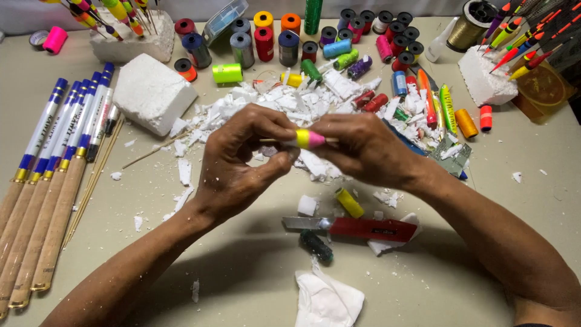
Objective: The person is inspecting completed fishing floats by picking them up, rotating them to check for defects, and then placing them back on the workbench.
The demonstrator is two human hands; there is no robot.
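Note:
Both of my hands meet over the middle of the table on a small fishing float (309, 139) with a yellow and pink body on a thin wooden stick. My left hand (242, 163) pinches the stick and the yellow end with thumb and fingers. My right hand (363, 148) grips the pink end from the right. Under the hands lies a heap of white foam scraps (284, 100). A red-handled utility knife (357, 228) with its blade out lies just below the hands, beside a yellow thread spool (350, 203) and a dark green spool (316, 246).
Several fishing rods with cork handles (45, 181) lie along the left. A white foam block (151, 91) sits at upper left. Several coloured thread spools (290, 42) line the back. Foam blocks stuck with painted floats (487, 75) stand at both back corners. A crumpled white tissue (327, 300) lies near the front edge.

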